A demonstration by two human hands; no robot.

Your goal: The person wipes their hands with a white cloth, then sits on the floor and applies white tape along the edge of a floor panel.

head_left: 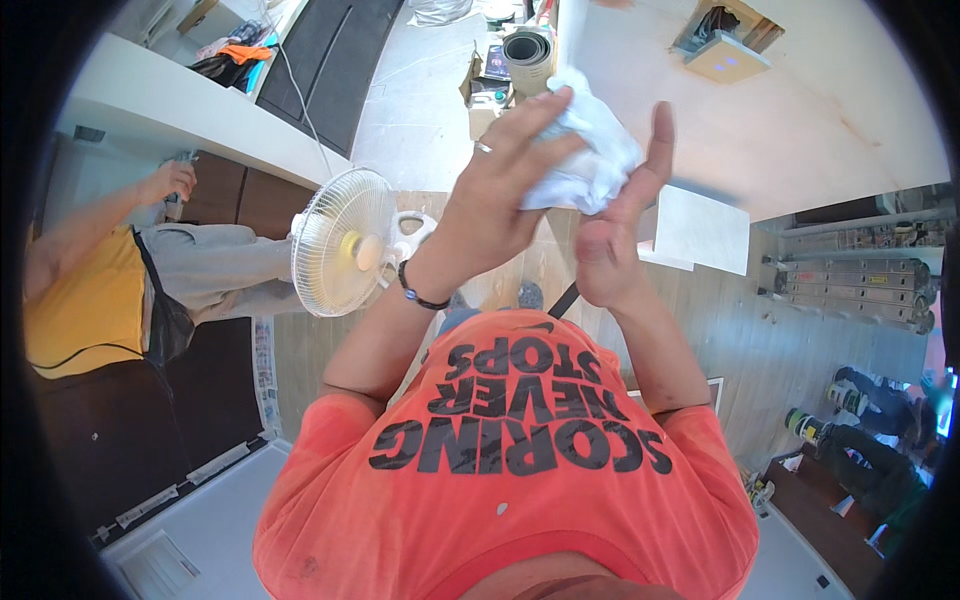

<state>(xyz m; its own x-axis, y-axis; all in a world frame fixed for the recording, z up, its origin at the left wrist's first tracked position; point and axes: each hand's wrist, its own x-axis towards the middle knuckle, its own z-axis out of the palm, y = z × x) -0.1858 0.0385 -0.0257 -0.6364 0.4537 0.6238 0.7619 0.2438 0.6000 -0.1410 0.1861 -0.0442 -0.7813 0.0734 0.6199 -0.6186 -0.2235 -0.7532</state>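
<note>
Raised in front of my chest is a crumpled white cloth (590,160), bunched between both hands. My left hand (500,185) is closed over its left side, back of the hand up, with a ring on one finger and a dark beaded bracelet at the wrist. From the right, my right hand (620,235) holds the lower right edge. One of its fingers stretches up away from the cloth; the cloth hides other fingers. Slight motion blur softens the fingertips.
A white fan (345,245) stands close by my left forearm. Beyond it is a person in a yellow top (90,305). A rolled grey sheet (527,55) stands ahead, a white panel (700,228) lies right, and a folded ladder (850,285) rests at the far right.
</note>
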